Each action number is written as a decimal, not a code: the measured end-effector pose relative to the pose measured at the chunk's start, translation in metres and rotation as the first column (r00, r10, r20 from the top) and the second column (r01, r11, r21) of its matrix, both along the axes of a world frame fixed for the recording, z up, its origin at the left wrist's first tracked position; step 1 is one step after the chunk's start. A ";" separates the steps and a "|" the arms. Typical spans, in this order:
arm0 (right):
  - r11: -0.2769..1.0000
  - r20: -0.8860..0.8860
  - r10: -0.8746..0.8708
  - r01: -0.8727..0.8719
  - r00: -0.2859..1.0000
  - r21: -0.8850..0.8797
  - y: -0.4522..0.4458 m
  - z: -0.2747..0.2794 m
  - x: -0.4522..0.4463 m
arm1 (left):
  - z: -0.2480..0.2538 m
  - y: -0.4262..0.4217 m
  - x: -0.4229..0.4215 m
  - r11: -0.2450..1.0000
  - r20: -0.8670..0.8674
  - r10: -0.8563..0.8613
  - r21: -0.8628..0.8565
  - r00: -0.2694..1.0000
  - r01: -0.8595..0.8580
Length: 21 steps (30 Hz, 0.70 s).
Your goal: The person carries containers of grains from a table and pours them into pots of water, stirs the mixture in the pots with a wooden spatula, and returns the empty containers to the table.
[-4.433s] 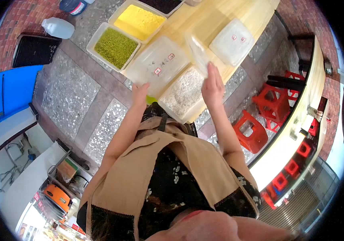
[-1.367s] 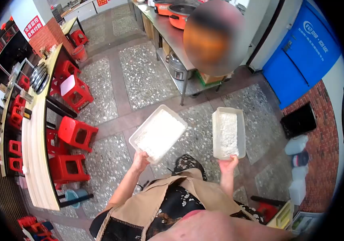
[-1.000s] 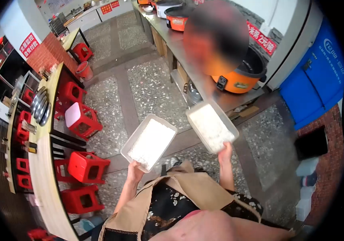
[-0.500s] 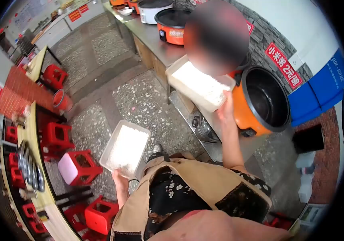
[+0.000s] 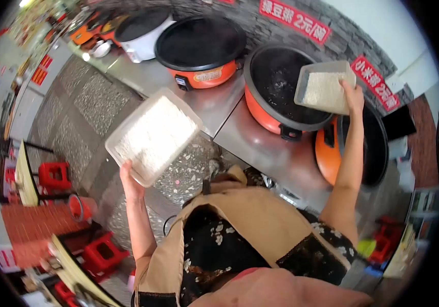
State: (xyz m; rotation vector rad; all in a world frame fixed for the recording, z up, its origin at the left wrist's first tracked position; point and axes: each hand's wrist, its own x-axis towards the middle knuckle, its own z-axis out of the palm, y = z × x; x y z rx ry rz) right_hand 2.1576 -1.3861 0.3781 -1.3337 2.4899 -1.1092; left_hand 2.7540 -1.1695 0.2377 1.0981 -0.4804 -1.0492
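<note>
My left hand (image 5: 131,180) grips the near corner of a translucent tray (image 5: 153,135) heaped with a bright white substance, held out over the floor and the counter's front edge. At the right, my right hand (image 5: 352,97) holds the edge of a second, smaller-looking tray (image 5: 326,88) of pale whitish contents. That tray hangs above the right rim of a round orange-red pot (image 5: 265,105), which is open and dark inside. Beside it an orange pot (image 5: 328,153) with a black interior stands partly behind my right forearm.
The metal counter (image 5: 260,148) also bears a black-topped orange cooker (image 5: 199,51), a white cooker (image 5: 142,30) and a small white bowl (image 5: 100,48). Red signs (image 5: 294,21) hang on the grey wall. Red stools (image 5: 101,253) and a red bucket (image 5: 82,207) stand at the left.
The view has swung from the table and aisle to the cooker counter. The trays of white contents came into both hands; the right one has moved over the pots, the left one closer to the counter.
</note>
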 end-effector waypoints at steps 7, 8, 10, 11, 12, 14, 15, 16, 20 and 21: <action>0.958 -0.046 -0.060 0.071 0.997 0.277 -0.122 -0.014 0.040 | 0.102 -0.264 0.093 0.989 0.212 -0.145 0.026 0.967 0.142; 0.950 -0.066 -0.066 0.083 0.996 0.302 -0.133 -0.021 0.044 | 0.113 -0.298 0.102 0.984 0.209 -0.178 0.035 0.961 0.175; 0.931 -0.083 -0.113 0.135 0.990 0.339 -0.146 -0.026 0.059 | 0.128 -0.369 0.124 0.969 0.317 -0.244 0.041 0.917 0.243; 0.924 -0.084 -0.102 0.126 0.991 0.360 -0.150 -0.028 0.079 | 0.132 -0.406 0.133 0.958 0.317 -0.285 0.058 0.905 0.281; 0.917 -0.085 -0.083 0.109 0.993 0.384 -0.159 -0.028 0.101 | 0.138 -0.443 0.146 0.940 0.365 -0.338 0.080 0.868 0.332; 0.884 -0.115 -0.107 0.148 0.988 0.444 -0.179 -0.029 0.136 | 0.145 -0.518 0.163 0.904 0.460 -0.420 0.135 0.783 0.405; 0.857 -0.132 -0.109 0.160 0.985 0.489 -0.196 -0.032 0.152 | 0.150 -0.553 0.171 0.900 0.517 -0.425 0.151 0.743 0.410; 0.829 -0.149 -0.109 0.173 0.983 0.532 -0.209 -0.035 0.167 | 0.153 -0.585 0.170 0.876 0.536 -0.462 0.151 0.707 0.458; 0.790 -0.268 -0.172 0.295 0.948 0.537 -0.194 -0.035 0.192 | 0.147 -0.659 0.156 0.787 0.662 -0.559 0.232 0.500 0.572; 0.773 -0.300 -0.191 0.331 0.935 0.541 -0.199 -0.030 0.201 | 0.153 -0.675 0.150 0.733 0.636 -0.626 0.282 0.451 0.619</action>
